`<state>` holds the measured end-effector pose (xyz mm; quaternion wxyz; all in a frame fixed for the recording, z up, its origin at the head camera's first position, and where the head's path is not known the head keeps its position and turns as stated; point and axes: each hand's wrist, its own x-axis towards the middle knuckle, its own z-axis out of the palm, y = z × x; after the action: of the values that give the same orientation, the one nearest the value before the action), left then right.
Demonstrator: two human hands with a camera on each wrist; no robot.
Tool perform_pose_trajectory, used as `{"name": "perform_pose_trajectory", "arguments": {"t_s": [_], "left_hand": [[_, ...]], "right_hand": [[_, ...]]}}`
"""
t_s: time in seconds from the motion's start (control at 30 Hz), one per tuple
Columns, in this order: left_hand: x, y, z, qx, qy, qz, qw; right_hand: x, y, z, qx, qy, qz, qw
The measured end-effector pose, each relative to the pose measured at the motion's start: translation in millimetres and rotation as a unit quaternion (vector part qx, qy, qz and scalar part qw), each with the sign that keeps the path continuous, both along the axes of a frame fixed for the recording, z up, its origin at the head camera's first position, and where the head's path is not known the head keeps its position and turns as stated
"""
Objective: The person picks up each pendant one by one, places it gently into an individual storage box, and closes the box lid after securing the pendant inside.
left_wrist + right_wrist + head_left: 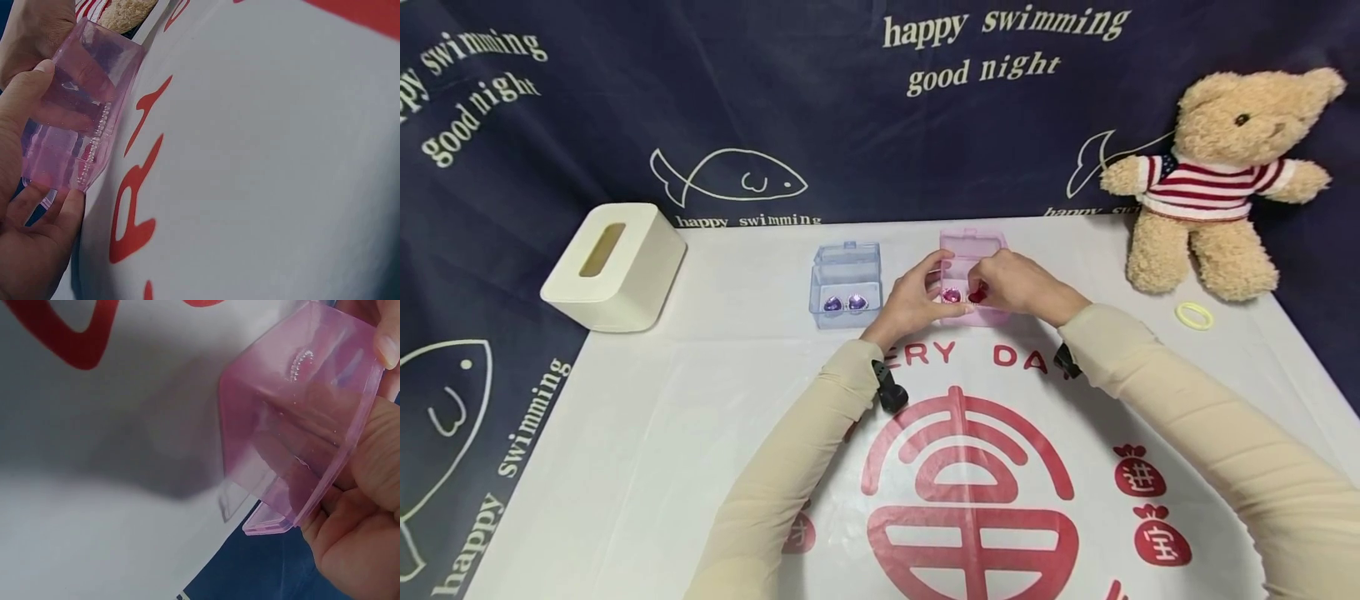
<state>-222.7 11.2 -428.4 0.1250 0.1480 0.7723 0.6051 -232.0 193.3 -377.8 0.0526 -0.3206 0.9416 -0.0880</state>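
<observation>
A clear pink box (977, 318) stands with its lid raised. My left hand (913, 300) grips its left side, thumb along the front and fingers behind; the left wrist view shows this hand (31, 237) at the box's edge. Inside lies a pinkish-red jewel (951, 295) with a sparkling rim. My right hand (1011, 283) reaches in from above and its curled fingertips pinch a darker red jewel (977, 295), partly hidden. Through the pink wall (250, 419), the right wrist view shows fingers inside the box.
To the left stands an open clear blue box (846, 318) holding two purple jewels (857, 302). A white tissue box (617, 283) is at the far left. On the right are a teddy bear (1213, 183) and a yellow ring (1194, 316). A dark printed curtain (850, 108) hangs behind.
</observation>
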Motion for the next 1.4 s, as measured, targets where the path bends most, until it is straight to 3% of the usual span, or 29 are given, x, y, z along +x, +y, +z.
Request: {"name": "perform_pose_trajectory", "arguments": {"t_s": [0.17,0.27,0.37,0.43,0.5,0.53,0.6,0.7,0.77,0.8,0.87,0.97,1.1,1.17,1.27,1.4], "left_hand": [[-0.1,2.9,-1.4,0.006,-0.001,-0.007,1.0],[0.3,3.9,-2.4,0.003,-0.003,-0.012,0.9999],[0.3,2.0,-2.2,0.006,-0.007,-0.007,0.9999],[0.5,0.2,-2.2,0.009,-0.005,-0.004,0.9999],[0.6,-1.0,-2.7,0.015,-0.005,-0.004,0.9999],[0.6,-1.4,-2.8,0.018,-0.004,-0.005,0.9998],[0.8,-1.6,-3.6,0.025,-0.006,-0.005,0.9996],[1.4,-1.1,-4.1,0.033,-0.009,-0.006,0.9994],[1.7,0.0,-4.4,0.033,-0.01,-0.006,0.9994],[2.0,0.3,-4.0,0.033,-0.011,-0.006,0.9994],[2.5,0.4,-3.3,0.031,-0.011,-0.004,0.9995],[2.8,-0.5,-2.7,0.031,-0.013,0.003,0.9994],[1.5,-1.6,-3.1,0.034,-0.018,0.011,0.9992],[0.8,-1.3,-3.2,0.035,-0.021,0.014,0.9991],[1.0,-0.2,-3.0,0.035,-0.023,0.012,0.999],[2.0,-0.6,-2.4,0.031,-0.025,0.014,0.9991]], "right_hand": [[1.2,8.5,2.8,-0.028,0.003,0.028,0.9992],[2.9,19.4,6.8,-0.071,0.015,0.02,0.9972],[2.3,28.8,9.7,-0.132,0.043,-0.025,0.9901],[1.1,33.2,9.5,-0.172,0.051,-0.075,0.981],[-0.2,35.6,7.9,-0.205,0.03,-0.144,0.9677],[-0.8,36.5,6.7,-0.22,0.007,-0.18,0.9586],[-2.7,36.5,3.8,-0.268,-0.074,-0.245,0.9289],[-5.8,33.3,-1.0,-0.345,-0.203,-0.31,0.8625],[-8.1,30.3,-3.7,-0.397,-0.265,-0.331,0.8144],[-9.3,28.9,-4.9,-0.417,-0.281,-0.336,0.7965],[-11.4,26.2,-5.9,-0.444,-0.292,-0.344,0.774],[-12.8,23.4,-3.8,-0.478,-0.284,-0.351,0.7535],[-11.4,22.3,4.6,-0.509,-0.279,-0.358,0.7316],[-10.7,23.2,10.2,-0.515,-0.281,-0.357,0.7267],[-10.5,26.6,19.5,-0.509,-0.279,-0.346,0.7371],[-10.4,28.5,27.8,-0.497,-0.259,-0.316,0.7657]]}}
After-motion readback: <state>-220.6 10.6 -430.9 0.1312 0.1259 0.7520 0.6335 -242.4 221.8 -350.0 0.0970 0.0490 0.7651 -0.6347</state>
